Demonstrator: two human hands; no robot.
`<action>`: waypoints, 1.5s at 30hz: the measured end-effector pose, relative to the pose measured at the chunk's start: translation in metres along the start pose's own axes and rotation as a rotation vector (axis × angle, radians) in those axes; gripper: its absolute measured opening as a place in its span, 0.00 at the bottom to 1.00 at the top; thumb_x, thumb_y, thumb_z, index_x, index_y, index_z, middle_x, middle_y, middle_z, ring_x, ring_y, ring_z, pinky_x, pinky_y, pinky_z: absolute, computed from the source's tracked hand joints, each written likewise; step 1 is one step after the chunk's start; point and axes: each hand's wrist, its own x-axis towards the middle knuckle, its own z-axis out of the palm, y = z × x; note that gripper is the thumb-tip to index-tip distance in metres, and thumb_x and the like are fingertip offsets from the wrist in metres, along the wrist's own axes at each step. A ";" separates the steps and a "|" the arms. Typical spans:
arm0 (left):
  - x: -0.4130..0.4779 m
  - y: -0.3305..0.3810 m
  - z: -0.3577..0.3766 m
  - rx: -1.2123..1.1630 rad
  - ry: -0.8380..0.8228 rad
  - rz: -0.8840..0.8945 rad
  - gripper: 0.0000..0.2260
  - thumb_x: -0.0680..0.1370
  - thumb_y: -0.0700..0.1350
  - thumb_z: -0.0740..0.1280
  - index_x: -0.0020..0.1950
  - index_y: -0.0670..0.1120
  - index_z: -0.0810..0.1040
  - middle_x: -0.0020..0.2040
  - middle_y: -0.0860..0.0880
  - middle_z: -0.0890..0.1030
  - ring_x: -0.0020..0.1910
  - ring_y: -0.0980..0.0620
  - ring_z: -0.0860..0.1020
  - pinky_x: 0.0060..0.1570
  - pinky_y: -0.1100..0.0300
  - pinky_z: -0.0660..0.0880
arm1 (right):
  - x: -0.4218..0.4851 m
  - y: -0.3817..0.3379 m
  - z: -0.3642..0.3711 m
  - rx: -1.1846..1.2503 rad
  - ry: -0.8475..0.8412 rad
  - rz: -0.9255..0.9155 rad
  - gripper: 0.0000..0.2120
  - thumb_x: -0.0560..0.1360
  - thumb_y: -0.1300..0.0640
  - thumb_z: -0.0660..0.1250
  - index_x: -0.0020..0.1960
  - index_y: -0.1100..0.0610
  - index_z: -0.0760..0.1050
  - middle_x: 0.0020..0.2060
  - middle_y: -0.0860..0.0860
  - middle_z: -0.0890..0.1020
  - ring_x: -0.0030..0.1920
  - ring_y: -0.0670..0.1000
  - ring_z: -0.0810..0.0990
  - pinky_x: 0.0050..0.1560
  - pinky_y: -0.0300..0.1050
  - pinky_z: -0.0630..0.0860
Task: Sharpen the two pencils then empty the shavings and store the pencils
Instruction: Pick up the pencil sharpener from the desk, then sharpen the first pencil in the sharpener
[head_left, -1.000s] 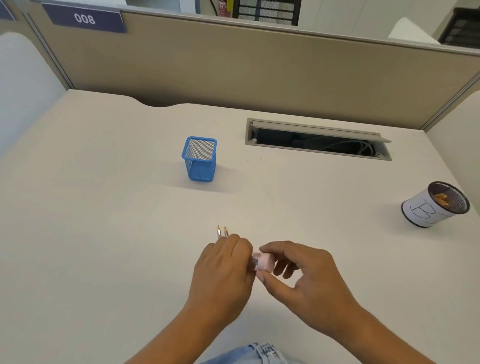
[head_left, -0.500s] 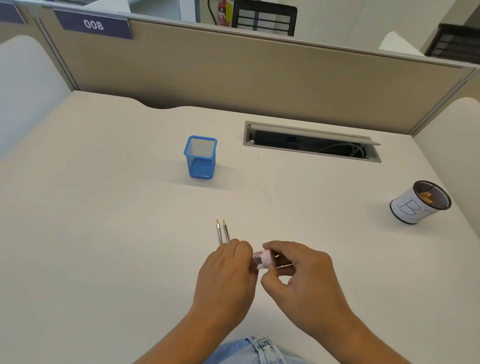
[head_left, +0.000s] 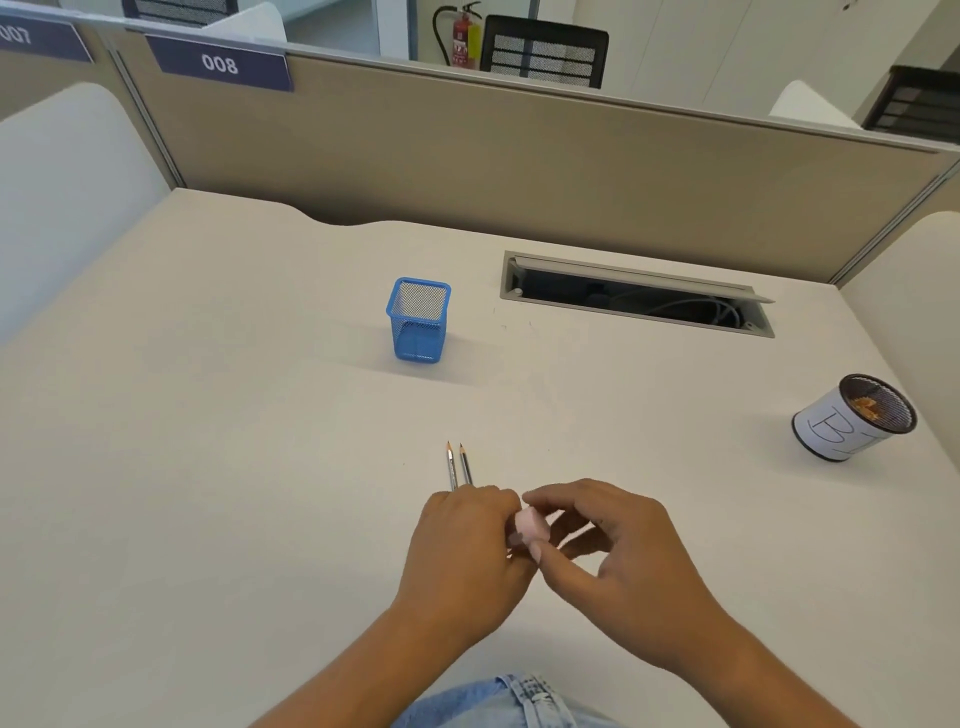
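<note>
Two pencils (head_left: 457, 467) lie side by side on the desk (head_left: 208, 441), sharpened tips pointing away from me; their near ends are hidden under my left hand (head_left: 462, 551). A small pink sharpener (head_left: 530, 524) sits between both hands. My left hand's fingers close on its left side, and my right hand (head_left: 618, 561) pinches its right side with thumb and fingers. A blue mesh pencil cup (head_left: 418, 326) stands upright beyond the pencils. At the right, a black mesh cup wrapped in white paper (head_left: 852, 418) holds orange shavings.
An open cable slot (head_left: 634, 295) with wires inside is set into the desk at the back right. A tan partition (head_left: 519, 156) closes off the desk's far side. My jeans (head_left: 498, 706) show at the bottom edge.
Both hands stay on the pink sharpener at the same spot. More of the pencils' length now shows beyond my left hand. The camera view has tilted up and shifted slightly.
</note>
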 end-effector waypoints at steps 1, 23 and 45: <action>0.001 -0.001 -0.001 -0.044 -0.011 -0.024 0.06 0.72 0.52 0.66 0.44 0.52 0.79 0.40 0.56 0.83 0.40 0.55 0.77 0.46 0.58 0.76 | 0.000 0.000 0.000 -0.020 -0.003 -0.054 0.10 0.74 0.60 0.73 0.52 0.48 0.83 0.45 0.41 0.86 0.46 0.47 0.85 0.43 0.36 0.82; 0.003 -0.020 0.006 -0.125 0.057 -0.023 0.08 0.76 0.57 0.65 0.43 0.57 0.69 0.34 0.58 0.72 0.33 0.57 0.71 0.33 0.64 0.69 | 0.025 0.015 -0.002 0.209 0.150 0.242 0.11 0.78 0.64 0.66 0.45 0.50 0.83 0.33 0.51 0.85 0.30 0.47 0.82 0.32 0.37 0.79; -0.029 -0.083 0.017 -0.300 0.015 -0.235 0.07 0.75 0.58 0.56 0.49 0.59 0.69 0.43 0.58 0.74 0.40 0.52 0.73 0.37 0.59 0.73 | 0.123 0.094 0.088 -0.318 -0.140 0.401 0.13 0.68 0.52 0.73 0.46 0.53 0.71 0.35 0.48 0.82 0.35 0.51 0.80 0.34 0.46 0.77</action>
